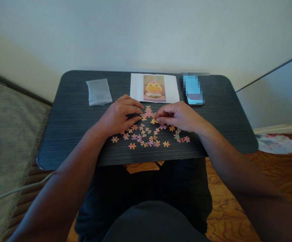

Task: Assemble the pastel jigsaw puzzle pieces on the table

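Note:
A small group of joined jigsaw pieces (pixel 148 112), pinkish in colour, lies on the dark tabletop between my hands. My left hand (pixel 125 114) rests at its left side, fingers curved and apart, with the fingertips at the edge of the group. Thumb and fingers of my right hand (pixel 175 116) are pinched at a yellow-orange puzzle piece (pixel 153 120) just below the group's right part. Loose puzzle pieces (pixel 150 143) in pink, orange and purple are scattered nearer to me, some partly hidden by my hands.
Behind the pieces lies a white sheet (pixel 136 88) with a printed picture of a yellow figure and cake. A clear plastic bag (pixel 99 91) is at the left, a phone (pixel 193 89) at the right. The table (pixel 70 117) stands against a pale wall (pixel 146 37).

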`<state>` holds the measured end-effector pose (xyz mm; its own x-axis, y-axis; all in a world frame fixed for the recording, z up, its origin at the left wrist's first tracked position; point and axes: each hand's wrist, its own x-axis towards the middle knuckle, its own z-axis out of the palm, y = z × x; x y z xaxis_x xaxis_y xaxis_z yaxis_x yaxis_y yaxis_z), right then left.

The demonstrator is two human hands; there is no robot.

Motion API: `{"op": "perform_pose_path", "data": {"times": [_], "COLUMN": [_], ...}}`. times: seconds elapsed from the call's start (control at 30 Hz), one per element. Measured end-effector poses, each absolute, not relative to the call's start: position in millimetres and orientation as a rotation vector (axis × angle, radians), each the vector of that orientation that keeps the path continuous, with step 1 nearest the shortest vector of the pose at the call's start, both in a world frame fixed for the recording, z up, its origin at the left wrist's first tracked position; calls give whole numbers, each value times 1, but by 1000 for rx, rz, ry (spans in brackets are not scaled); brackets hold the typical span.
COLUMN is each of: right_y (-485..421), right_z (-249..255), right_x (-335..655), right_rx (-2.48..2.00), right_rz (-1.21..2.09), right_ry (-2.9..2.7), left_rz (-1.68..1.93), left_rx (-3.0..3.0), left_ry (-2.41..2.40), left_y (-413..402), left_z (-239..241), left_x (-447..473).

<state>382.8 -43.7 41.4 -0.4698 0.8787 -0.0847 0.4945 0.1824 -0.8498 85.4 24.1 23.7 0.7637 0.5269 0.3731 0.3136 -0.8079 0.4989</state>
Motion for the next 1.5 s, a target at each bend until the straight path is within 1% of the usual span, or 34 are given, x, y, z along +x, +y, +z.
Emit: {"op": "perform_pose_path", "data": {"times": [0.2,0.4,0.6,0.9,1.13,1.33,1.5], "right_y": [-46,-52,-53,-51,-52,-51,-49], "right_z": [40,39,35,31,34,34,33], "right_x": [383,375,372,371,379,380,380], "right_rx": [-1348,-1348,-1298,-1290,-1327,-1331,-1337], "right_rz": [1140,1223,1342,1375,1127,1023,872], "right_ry": [-2038,-1983,-1797,-1756,-1881,-2028,-2140], "left_rz": [733,742,753,737,721,689,679], "left_rx": [2543,2523,2578,2639,2743,2768,2800], "left_ry": [595,585,503,511,569,564,584], "left_y": [23,17,11,8,7,7,6], "left_z": [20,21,19,16,14,15,15], "left_x": [87,94,102,110,112,113,113]}}
